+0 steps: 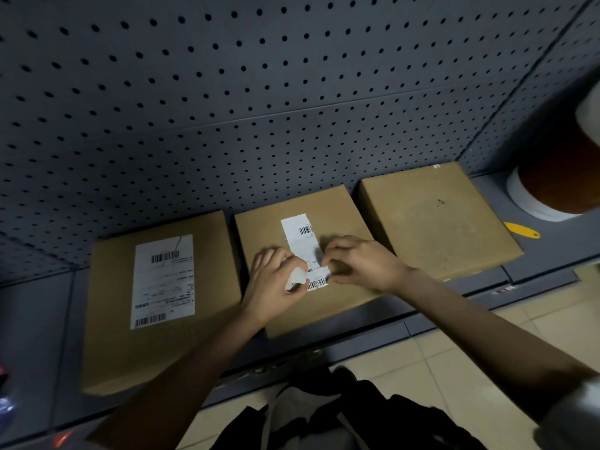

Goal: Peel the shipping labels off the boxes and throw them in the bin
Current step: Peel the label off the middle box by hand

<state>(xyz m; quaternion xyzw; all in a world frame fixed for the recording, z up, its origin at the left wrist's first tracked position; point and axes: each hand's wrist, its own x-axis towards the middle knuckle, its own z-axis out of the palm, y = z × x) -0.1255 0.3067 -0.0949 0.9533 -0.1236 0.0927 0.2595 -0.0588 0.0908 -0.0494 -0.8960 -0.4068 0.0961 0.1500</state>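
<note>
Three brown cardboard boxes lie side by side on a grey shelf. The left box (107, 319) carries a whole white shipping label (164, 280). The middle box (337, 209) bears a narrower label (300, 235) whose left part is torn away. My left hand (272, 280) grips a curled, peeled strip of that label (297, 280) at its lower left. My right hand (360, 264) pinches the label's right edge, fingers pressed on the box. The right box (435, 219) shows no label on top. No bin is in view.
A grey pegboard wall (259, 92) rises behind the boxes. At the far right stands a big tape roll with a brown core (558, 186), and a yellow tag (521, 229) lies beside it. Beige floor tiles (454, 368) and dark clothing sit below the shelf edge.
</note>
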